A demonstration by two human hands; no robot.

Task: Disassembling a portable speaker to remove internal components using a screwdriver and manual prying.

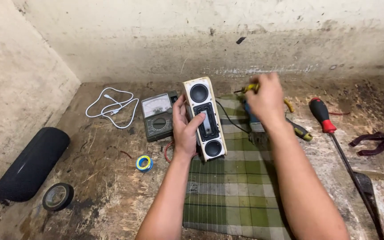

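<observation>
Our left hand (185, 129) is clamped around a cream speaker unit (204, 119), thumb across its open front, holding it tilted up on its lower end over the green checked cloth (227, 195). Two round drivers sit at its ends with a dark slot between them. Our right hand (266, 100) is closed around a yellow-handled tool (250, 88) just beyond the speaker, above a blurred heap of tools on the cloth. Left of the speaker, touching our fingers, lies an analogue meter (157, 116); beyond it a coiled white cable (112, 108). A small solder spool (144, 163), a black tape roll (58, 196) and a black cylindrical speaker (31, 163) lie on the worktop (103, 178) to the left. A red-handled screwdriver (330, 133) lies to the right.
</observation>
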